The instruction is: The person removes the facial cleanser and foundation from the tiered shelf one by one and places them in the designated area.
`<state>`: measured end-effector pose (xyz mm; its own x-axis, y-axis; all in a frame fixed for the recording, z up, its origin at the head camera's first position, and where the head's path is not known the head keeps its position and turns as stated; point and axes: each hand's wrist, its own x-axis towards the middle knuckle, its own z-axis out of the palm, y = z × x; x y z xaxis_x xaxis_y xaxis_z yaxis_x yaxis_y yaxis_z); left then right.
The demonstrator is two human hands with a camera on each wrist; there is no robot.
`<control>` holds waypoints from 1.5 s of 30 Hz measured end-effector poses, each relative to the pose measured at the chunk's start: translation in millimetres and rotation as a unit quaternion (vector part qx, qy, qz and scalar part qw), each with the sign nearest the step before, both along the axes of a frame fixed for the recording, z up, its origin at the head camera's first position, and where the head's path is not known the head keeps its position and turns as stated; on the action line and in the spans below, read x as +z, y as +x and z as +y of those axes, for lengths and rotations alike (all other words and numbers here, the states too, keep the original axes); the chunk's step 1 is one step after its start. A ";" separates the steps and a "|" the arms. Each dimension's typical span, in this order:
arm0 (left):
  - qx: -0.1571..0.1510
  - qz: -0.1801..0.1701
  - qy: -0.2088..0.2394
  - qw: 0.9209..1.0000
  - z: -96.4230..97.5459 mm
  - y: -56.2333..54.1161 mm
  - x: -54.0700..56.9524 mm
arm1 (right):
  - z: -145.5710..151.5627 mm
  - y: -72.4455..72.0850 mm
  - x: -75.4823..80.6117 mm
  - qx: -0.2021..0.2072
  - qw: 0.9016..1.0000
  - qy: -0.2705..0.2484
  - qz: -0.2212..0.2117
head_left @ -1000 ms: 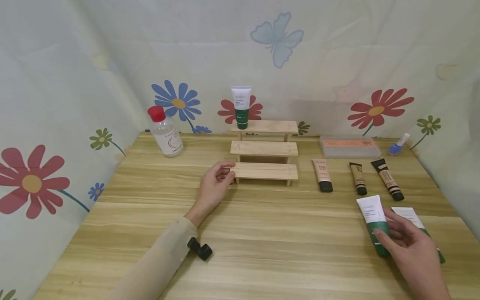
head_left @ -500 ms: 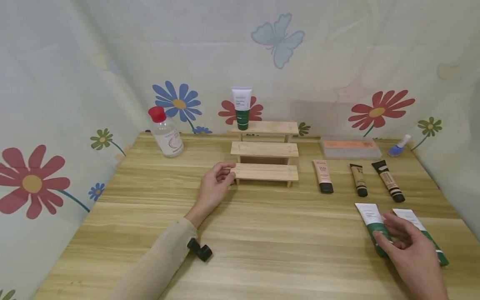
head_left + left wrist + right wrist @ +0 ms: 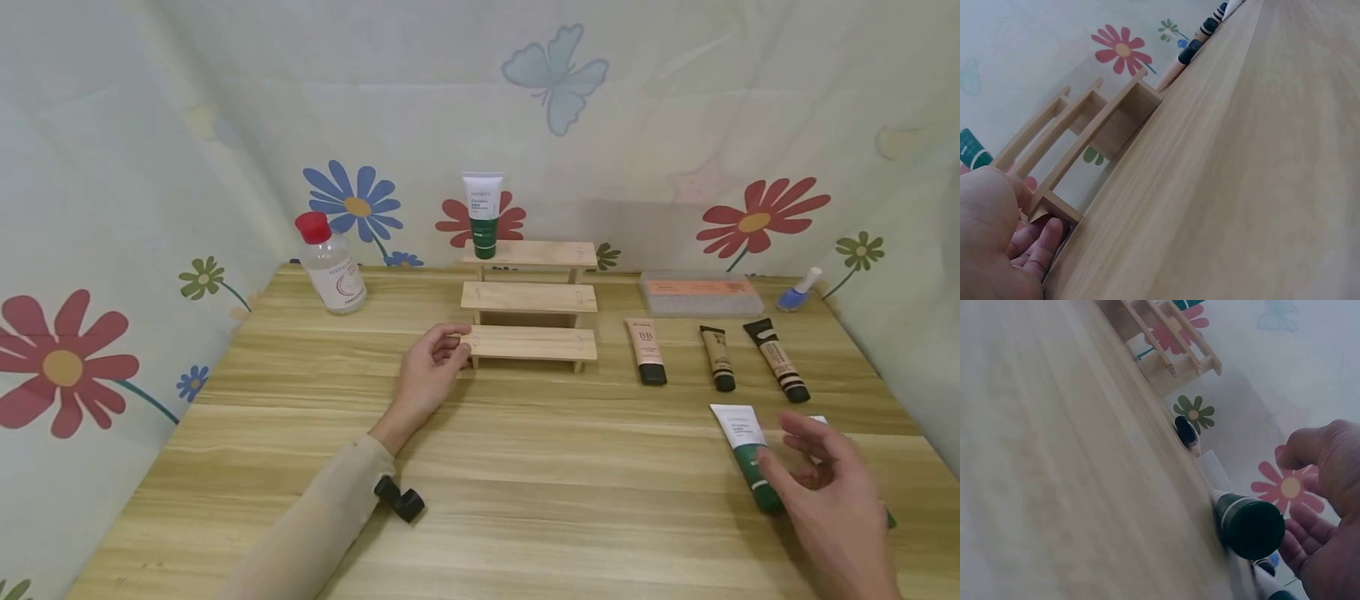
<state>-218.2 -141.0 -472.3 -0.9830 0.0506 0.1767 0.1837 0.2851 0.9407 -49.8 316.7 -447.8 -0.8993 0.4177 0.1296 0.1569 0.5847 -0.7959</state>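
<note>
My left hand (image 3: 427, 371) holds the left end of the lowest tier of a three-tier wooden display stand (image 3: 536, 343); in the left wrist view its fingers (image 3: 1047, 247) curl beneath that end. A white-and-green squeeze tube (image 3: 484, 217) stands upright, cap down, on the top tier's left side. Over at the right, my right hand (image 3: 832, 492) hovers with thumb and fingers spread, just above a similar white-and-green tube (image 3: 738, 427) lying on the table. Another such tube (image 3: 820, 420) lies mostly hidden behind that hand. The right wrist view shows a green cap (image 3: 1254, 528) beside the fingers, not gripped.
A BB cream tube (image 3: 647, 350), a small tan tube (image 3: 717, 358) and a striped tube (image 3: 777, 360) lie right of the stand. Behind them are a clear plastic case (image 3: 701, 296) and a blue nail polish bottle (image 3: 797, 293). A red-capped bottle (image 3: 333, 271) stands at the back left.
My right hand lowered the white-and-green tube onto the table, let go of it, and shifted slightly right with its fingers apart. The left hand and the stand have not moved.
</note>
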 end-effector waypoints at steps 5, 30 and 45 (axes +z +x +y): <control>-0.001 0.001 0.005 1.000 -1.2 0.2 1.0 | -8.4 -12.3 19.1 -0.002 0.996 -0.052 0.079; -0.004 -0.001 0.001 1.000 -1.9 1.0 0.4 | -77.1 -100.4 67.8 0.190 0.920 -0.217 0.265; -0.005 0.005 0.003 1.000 -1.6 -0.6 -1.8 | -140.5 -160.8 89.4 0.261 0.893 -0.245 0.272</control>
